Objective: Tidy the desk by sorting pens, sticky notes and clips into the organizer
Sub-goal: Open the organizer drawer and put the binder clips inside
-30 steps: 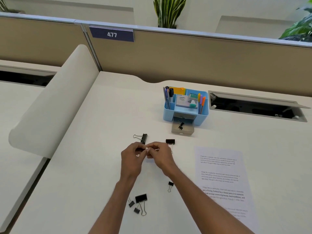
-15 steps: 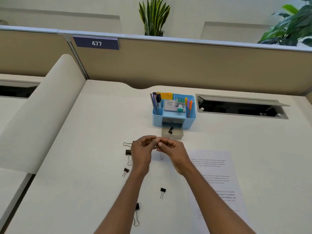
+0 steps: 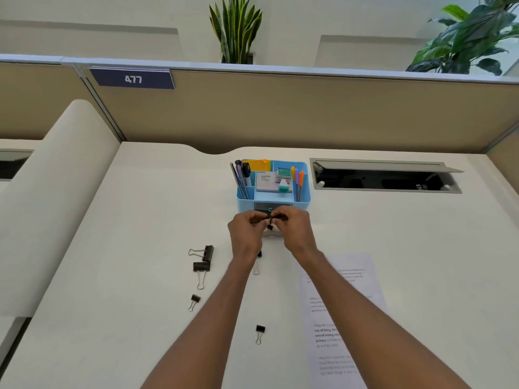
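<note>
With left hand [image 3: 246, 234] and right hand [image 3: 295, 229] both pinching 1 small binder clip [image 3: 270, 222] at frame centre, above the organizer [image 3: 302, 196] drawer [image 3: 273, 235], uneven release may drop it onto the desk [image 3: 157, 220].

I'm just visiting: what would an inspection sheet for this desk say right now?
Surface: white desk, no spills seen.
Job's things: blue organizer holds pens and sticky notes; several binder clips lie loose on the desk.
Clutter: printed sheet, partly under the right forearm.
Grippers: left hand and right hand together pinch a small clip just in front of the organizer.
Cables: nothing seen; desk hatch is open.
Surroundings: partition labelled 477; plants behind it.
</note>
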